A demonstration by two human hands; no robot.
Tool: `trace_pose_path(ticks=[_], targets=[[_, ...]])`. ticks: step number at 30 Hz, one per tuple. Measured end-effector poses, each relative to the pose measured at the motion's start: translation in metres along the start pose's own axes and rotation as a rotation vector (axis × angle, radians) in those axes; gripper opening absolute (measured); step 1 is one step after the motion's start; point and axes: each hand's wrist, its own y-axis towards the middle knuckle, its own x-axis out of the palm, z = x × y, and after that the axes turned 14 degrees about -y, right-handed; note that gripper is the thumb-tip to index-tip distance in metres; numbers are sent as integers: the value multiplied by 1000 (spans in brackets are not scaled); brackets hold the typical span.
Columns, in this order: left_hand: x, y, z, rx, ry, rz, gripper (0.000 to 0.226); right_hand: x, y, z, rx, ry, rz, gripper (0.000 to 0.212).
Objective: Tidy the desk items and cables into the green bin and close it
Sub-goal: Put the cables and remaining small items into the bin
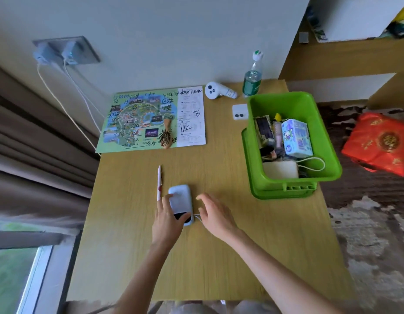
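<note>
A pale blue power bank (180,200) lies near the middle front of the wooden desk (219,257). My left hand (168,219) rests on its near left edge, fingers around it. My right hand (213,214) hovers just to its right with fingers spread, beside a thin white cord loop (197,216). The green bin (293,105) stands at the right on its green lid (284,192), holding a tissue pack (296,137), a white pouch and other small items. A pink pen (159,181) lies left of the power bank.
A printed map (137,118) with a wooden hairbrush (166,134) on it lies at the back left. A white controller (219,90), a water bottle (253,78) and a small white case (240,112) stand at the back. Two chargers (58,53) with white cables hang from the wall socket. A red bag (379,143) lies on the floor.
</note>
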Motion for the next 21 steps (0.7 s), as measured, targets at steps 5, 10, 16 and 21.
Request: trace_pose_path(ticks=[5, 10, 16, 21], targets=[[-8, 0, -11, 17, -126, -22, 59, 24, 10, -11, 233, 178, -77, 39], [-22, 8, -18, 95, -236, -128, 49, 34, 21, -27, 260, 220, -31, 35], [-32, 31, -11, 57, -125, 48, 35, 41, 25, -43, 272, -77, 22, 92], [-40, 59, -3, 50, 3, 192, 23, 41, 34, -50, 273, -171, 30, 101]])
